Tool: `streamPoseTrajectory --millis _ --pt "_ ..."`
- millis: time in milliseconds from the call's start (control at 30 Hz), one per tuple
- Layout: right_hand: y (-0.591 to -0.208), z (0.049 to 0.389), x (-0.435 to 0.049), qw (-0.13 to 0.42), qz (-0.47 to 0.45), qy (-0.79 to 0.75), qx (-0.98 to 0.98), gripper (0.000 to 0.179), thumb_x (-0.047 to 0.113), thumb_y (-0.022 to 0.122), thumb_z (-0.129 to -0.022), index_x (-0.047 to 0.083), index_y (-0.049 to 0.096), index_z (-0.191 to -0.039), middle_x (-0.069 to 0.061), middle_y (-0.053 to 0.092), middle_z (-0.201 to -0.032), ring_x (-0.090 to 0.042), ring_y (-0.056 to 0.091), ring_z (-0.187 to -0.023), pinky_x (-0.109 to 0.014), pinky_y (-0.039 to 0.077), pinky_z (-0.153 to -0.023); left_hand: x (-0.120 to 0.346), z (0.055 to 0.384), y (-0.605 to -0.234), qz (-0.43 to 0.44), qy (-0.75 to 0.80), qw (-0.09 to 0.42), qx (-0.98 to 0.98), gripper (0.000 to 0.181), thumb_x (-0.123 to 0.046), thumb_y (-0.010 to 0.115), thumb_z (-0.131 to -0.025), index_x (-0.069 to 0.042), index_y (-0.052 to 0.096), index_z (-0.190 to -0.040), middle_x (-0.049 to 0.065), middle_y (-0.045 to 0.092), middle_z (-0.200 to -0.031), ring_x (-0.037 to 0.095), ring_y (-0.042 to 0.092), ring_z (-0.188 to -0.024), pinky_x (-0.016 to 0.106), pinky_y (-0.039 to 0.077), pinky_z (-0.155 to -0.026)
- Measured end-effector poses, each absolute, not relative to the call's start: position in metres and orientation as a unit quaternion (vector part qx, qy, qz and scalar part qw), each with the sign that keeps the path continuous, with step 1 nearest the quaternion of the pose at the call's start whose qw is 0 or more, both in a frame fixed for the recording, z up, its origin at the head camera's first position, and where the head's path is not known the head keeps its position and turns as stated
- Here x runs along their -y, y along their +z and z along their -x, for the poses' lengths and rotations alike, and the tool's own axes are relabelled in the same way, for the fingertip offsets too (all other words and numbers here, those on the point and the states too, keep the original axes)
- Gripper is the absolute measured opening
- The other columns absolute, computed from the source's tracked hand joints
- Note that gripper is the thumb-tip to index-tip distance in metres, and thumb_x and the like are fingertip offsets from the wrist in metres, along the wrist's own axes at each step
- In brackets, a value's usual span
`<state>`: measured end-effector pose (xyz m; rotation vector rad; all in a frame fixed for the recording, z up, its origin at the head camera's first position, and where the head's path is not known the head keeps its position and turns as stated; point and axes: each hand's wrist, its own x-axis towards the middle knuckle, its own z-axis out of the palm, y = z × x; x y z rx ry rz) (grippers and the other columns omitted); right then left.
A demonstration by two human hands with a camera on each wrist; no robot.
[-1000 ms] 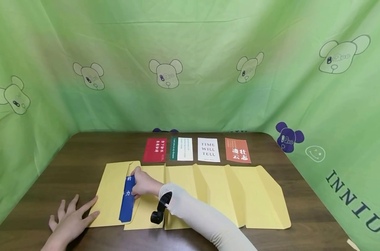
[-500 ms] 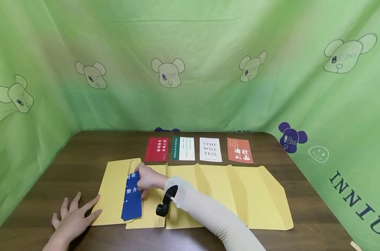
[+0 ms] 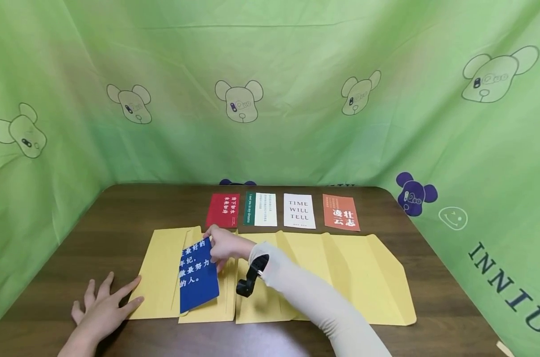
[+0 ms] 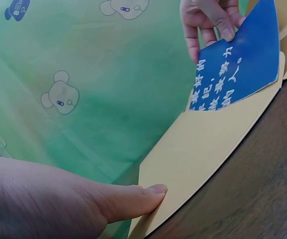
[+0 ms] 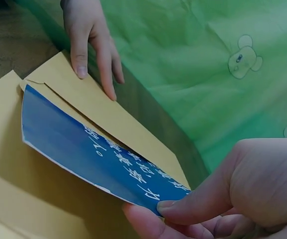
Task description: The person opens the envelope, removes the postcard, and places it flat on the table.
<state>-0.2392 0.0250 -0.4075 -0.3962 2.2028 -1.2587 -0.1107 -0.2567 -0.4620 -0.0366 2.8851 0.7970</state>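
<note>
My right hand [image 3: 227, 246] pinches the right edge of a blue card [image 3: 198, 285] with white Chinese characters. The right wrist view shows the thumb [image 5: 188, 206] on the card's face and fingers beneath. Its left part is tucked inside the leftmost yellow envelope [image 3: 156, 277]; the rest sticks out tilted over the neighbouring envelope [image 3: 223, 305]. Spread out at the leftmost envelope's left edge, my left hand [image 3: 102, 312] rests its thumb and index fingertips on the paper. In the left wrist view its thumb [image 4: 133, 199] presses the envelope's end.
More yellow envelopes [image 3: 377, 282] overlap in a row to the right, flaps open. Behind them lie a red card [image 3: 223, 210], a green-and-white card [image 3: 263, 208], a white card [image 3: 298, 210] and an orange card [image 3: 341, 213]. A green cloth [image 3: 297, 139] hangs behind the table.
My right hand has moved right, drawing the blue card further out of the leftmost envelope, so more of its lettering shows. The left hand has stayed at the envelope's edge.
</note>
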Motion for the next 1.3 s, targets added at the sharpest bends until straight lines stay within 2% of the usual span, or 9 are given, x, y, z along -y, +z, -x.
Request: streamPoseTrajectory --millis 400,633,900,1200,1300 --pt "-0.406 0.244 -0.045 0.279 0.168 -0.451 -0.831 0.058 -0.022 0.063 -0.080 0.001 0.043 -0.130 -0.018 0.047 -0.091 -0.023 0.062 -0.055 -0.027 0.053 -0.046 0.258 0.110 -0.464 0.008 0.272 0.068 -0.960 0.073 -0.059 0.056 -0.094 -0.010 0.047 -0.148 0.038 0.005 -0.152 0.064 -0.018 -0.136 0.084 -0.010 -0.089" --pt "-0.406 0.247 -0.046 0.277 0.171 -0.466 -0.822 0.060 -0.023 0.064 -0.079 0.000 0.044 -0.131 -0.017 0.048 -0.089 -0.023 0.062 -0.054 -0.028 0.054 -0.047 0.259 0.110 -0.464 0.010 0.271 0.070 -0.960 0.074 -0.060 0.056 -0.094 -0.010 0.047 -0.148 0.038 0.004 -0.152 0.064 -0.019 -0.136 0.084 -0.010 -0.089" --pt "-0.404 0.260 -0.046 0.231 0.178 -0.501 -0.815 0.061 -0.023 0.060 -0.081 -0.002 0.047 -0.136 -0.011 0.049 -0.086 -0.021 0.059 -0.051 -0.034 0.057 -0.052 0.257 0.112 -0.463 0.011 0.272 0.072 -0.959 0.074 -0.061 0.056 -0.093 -0.011 0.047 -0.148 0.037 0.005 -0.153 0.064 -0.018 -0.135 0.084 -0.010 -0.090" --pt "-0.412 0.268 -0.032 0.184 0.188 -0.571 -0.778 0.072 -0.023 0.053 -0.084 0.003 0.040 -0.150 -0.005 0.050 -0.085 -0.017 0.051 -0.063 -0.038 0.057 -0.061 0.258 0.112 -0.464 0.017 0.275 0.086 -0.958 0.076 -0.062 0.056 -0.093 -0.011 0.046 -0.148 0.037 0.004 -0.153 0.064 -0.020 -0.135 0.083 -0.011 -0.090" --pt "-0.415 0.269 -0.024 0.167 0.178 -0.603 -0.759 0.065 -0.023 0.052 -0.085 0.003 0.046 -0.143 -0.006 0.050 -0.085 -0.018 0.052 -0.064 -0.042 0.057 -0.062 0.259 0.112 -0.464 0.017 0.272 0.083 -0.959 0.076 -0.062 0.056 -0.093 -0.010 0.047 -0.148 0.038 0.004 -0.153 0.064 -0.019 -0.135 0.083 -0.011 -0.090"
